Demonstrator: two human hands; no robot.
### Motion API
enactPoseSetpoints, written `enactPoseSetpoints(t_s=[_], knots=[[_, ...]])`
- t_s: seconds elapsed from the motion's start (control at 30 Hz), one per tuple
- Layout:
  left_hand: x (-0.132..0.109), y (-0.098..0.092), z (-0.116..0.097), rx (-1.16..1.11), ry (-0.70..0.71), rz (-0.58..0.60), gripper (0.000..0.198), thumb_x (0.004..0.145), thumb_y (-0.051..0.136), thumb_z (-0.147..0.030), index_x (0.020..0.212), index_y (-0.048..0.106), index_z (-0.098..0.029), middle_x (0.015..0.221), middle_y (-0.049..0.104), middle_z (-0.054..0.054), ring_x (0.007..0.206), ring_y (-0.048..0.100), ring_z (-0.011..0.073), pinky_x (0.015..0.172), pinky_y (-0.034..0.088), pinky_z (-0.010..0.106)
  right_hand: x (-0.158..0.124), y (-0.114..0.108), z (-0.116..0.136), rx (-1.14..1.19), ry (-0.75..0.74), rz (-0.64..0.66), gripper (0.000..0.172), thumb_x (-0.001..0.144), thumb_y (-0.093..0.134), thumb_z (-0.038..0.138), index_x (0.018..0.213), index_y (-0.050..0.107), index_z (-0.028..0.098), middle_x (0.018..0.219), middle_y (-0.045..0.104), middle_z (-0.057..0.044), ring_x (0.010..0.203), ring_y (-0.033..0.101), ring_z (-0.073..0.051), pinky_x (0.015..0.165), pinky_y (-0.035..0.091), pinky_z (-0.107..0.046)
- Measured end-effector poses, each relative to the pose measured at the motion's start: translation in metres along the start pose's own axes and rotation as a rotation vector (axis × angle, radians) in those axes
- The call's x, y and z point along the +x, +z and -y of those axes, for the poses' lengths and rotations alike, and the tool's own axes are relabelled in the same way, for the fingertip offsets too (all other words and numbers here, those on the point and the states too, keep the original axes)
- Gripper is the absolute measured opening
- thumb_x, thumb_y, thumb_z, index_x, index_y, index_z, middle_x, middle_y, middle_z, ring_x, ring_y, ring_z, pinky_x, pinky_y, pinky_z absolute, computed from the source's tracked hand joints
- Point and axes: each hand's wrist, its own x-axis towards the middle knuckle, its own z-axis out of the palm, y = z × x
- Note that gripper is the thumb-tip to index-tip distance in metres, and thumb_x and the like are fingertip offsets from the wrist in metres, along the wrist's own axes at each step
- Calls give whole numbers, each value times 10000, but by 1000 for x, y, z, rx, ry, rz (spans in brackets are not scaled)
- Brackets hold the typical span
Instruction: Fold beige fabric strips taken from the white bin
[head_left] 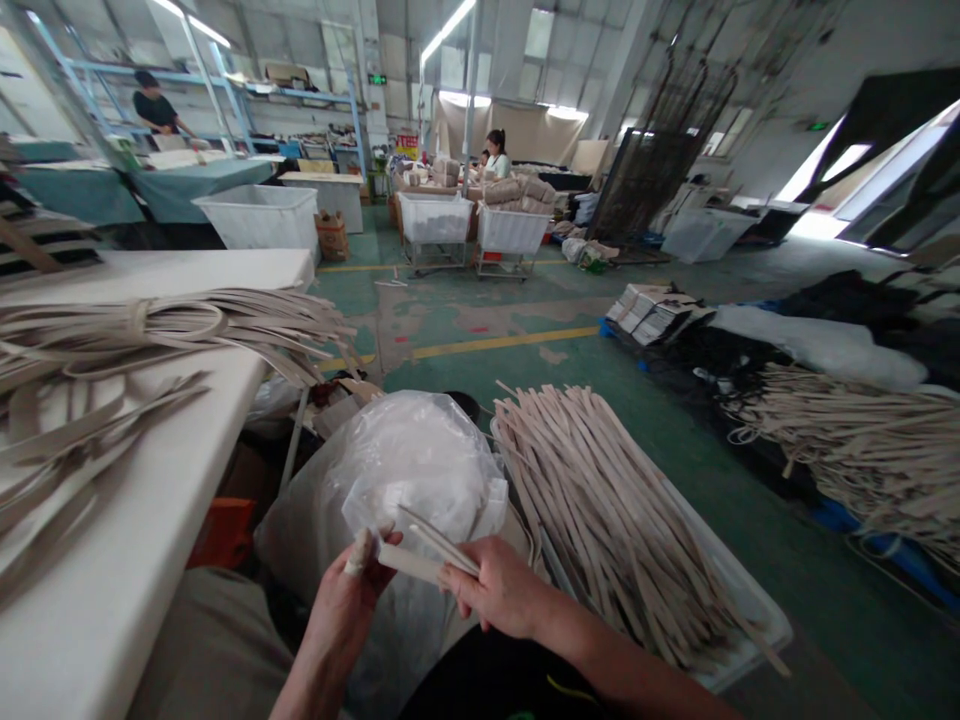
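My left hand and my right hand are both closed on a short bundle of beige strips, held low in front of me. The left thumb wears a pale wrap. The strips lie just above a clear plastic bag with white material inside, which rests in my lap. To the right, a white bin holds a big heap of long beige strips.
A white worktable on my left carries looped beige strips. More strips and dark fabric lie on the green floor at right. White carts and two people stand far back.
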Motion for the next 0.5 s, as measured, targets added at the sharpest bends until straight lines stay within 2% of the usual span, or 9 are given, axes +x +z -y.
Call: enactPoseSetpoints(t_s=[0.37, 0.5], knots=[[-1, -1, 0, 29, 23, 45, 484, 549, 877, -501, 814, 770, -111, 836, 773, 110, 787, 679, 200, 707, 566, 274, 3, 2, -2, -114, 15, -17, 281, 935, 468, 330, 851, 674, 157, 592, 661, -1, 397, 537, -83, 427, 365, -153], [-1, -1, -1, 8, 20, -3, 502, 507, 901, -480, 821, 768, -112, 839, 775, 114, 768, 690, 199, 664, 566, 252, 2, 1, -1, -122, 16, -36, 286, 940, 470, 344, 840, 670, 166, 597, 667, 0, 402, 535, -92, 436, 364, -171]])
